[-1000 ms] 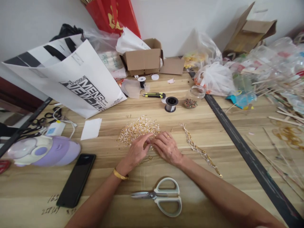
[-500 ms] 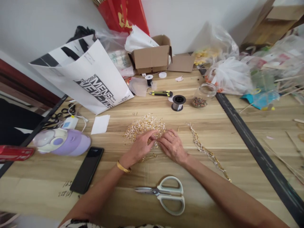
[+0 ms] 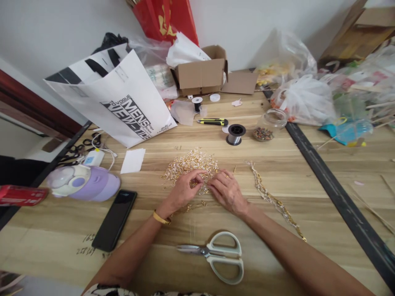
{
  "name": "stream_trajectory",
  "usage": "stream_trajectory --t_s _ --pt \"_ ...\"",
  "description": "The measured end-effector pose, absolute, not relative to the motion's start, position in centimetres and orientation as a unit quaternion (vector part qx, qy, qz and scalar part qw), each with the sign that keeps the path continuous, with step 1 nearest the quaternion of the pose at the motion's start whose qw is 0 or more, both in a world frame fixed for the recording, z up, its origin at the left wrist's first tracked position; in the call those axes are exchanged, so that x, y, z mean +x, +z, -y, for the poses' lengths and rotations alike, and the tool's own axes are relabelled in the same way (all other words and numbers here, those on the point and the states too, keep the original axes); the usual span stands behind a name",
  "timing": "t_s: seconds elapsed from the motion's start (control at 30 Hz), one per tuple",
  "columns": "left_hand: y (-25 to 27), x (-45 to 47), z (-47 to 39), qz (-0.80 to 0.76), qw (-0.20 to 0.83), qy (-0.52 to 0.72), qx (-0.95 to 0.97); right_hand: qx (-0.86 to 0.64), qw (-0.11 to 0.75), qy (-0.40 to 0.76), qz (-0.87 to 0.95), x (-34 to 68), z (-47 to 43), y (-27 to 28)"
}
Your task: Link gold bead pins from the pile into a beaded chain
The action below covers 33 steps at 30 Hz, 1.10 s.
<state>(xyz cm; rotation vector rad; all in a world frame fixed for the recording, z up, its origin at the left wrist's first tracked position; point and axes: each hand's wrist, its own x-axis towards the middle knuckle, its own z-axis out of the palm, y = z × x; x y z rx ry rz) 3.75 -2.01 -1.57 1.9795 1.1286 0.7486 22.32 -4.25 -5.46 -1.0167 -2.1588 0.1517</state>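
My left hand [image 3: 187, 188] is at the near edge of a pile of small gold and clear beads [image 3: 191, 163], its thumb and index finger curled toward each other in a pinch. What they hold is too small to make out. To the right, my right hand [image 3: 227, 191] has its fingers bent and pressed together, their tips hidden or too fine to read. Below the left hand lies a short beaded strand [image 3: 193, 206], and a faint clear thread [image 3: 193, 230] runs down from there. Finished-looking bead strands [image 3: 271, 197] lie right of my right hand.
White-handled scissors [image 3: 212, 253] lie in front of me. Leftward are a phone [image 3: 115, 220] and a purple bottle [image 3: 92, 183]. Beyond the beads sit a wire spool [image 3: 236, 135], a yellow-black cutter [image 3: 212, 121], a glass jar [image 3: 267, 126], a cardboard box [image 3: 202, 76] and a white bag [image 3: 117, 98].
My hands have moved slightly apart, opening a small gap between their fingertips. The whole view has shifted a little, so the table things appear further right.
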Motion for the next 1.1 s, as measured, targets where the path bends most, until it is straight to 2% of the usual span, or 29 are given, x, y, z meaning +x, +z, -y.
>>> stream_trajectory --t_s 1.1 --pt "-1.95 3.63 1.81 -0.434 0.367 0.293 0.769 -0.379 0.354 0.077 0.852 22.41 4.10 -5.82"
